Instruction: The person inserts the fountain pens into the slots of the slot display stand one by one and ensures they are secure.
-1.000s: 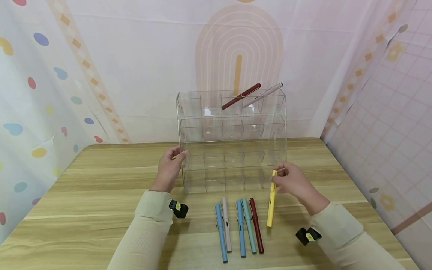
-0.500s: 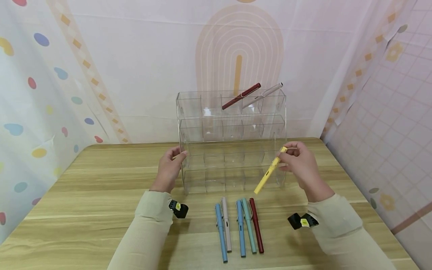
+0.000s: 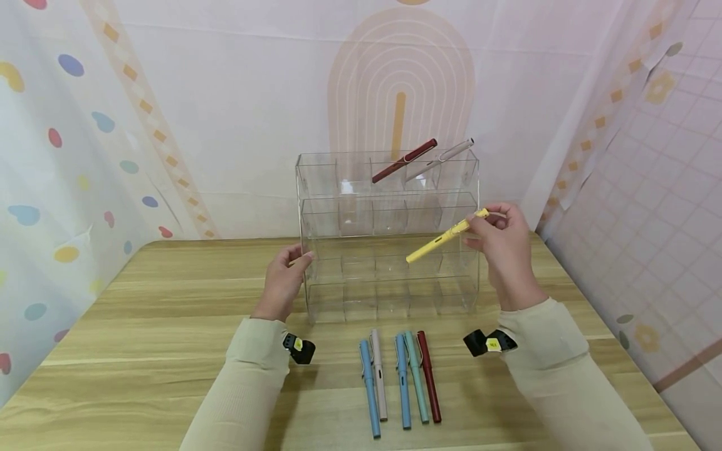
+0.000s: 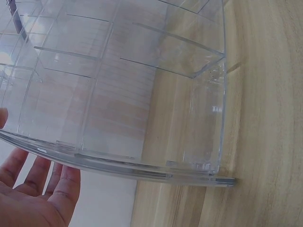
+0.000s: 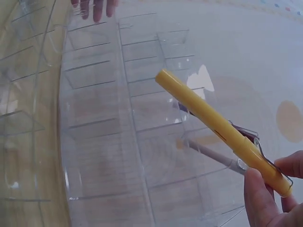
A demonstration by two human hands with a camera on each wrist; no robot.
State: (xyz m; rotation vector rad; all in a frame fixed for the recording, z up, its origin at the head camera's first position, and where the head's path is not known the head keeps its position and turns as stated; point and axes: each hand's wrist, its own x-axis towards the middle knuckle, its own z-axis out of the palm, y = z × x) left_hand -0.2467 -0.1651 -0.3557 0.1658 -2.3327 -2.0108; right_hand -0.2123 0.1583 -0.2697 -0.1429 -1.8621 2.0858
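A clear acrylic tiered rack [image 3: 389, 244] with divided compartments stands on the table. My left hand [image 3: 284, 282] holds the rack's left side panel, thumb at the front and fingers behind, as the left wrist view [image 4: 40, 194] shows. In my right hand [image 3: 504, 254] a yellow pen [image 3: 445, 241] is pinched near its clip end. The pen slants down to the left, in front of the rack's right half. A dark red pen [image 3: 404, 161] and a pale pinkish-grey pen [image 3: 440, 160] lean in the top tier.
Several pens lie on the table before the rack: a blue pen [image 3: 369, 388], a pale grey pen [image 3: 378, 376], another blue pen [image 3: 403, 382], a teal pen [image 3: 416, 376] and a dark red pen [image 3: 429, 376]. A patterned curtain [image 3: 254, 94] hangs behind the wooden table [image 3: 169, 326].
My right hand has risen with the yellow pen from near the table to the rack's middle height. The pen has tipped from nearly upright to a shallow slant. My left hand stays put.
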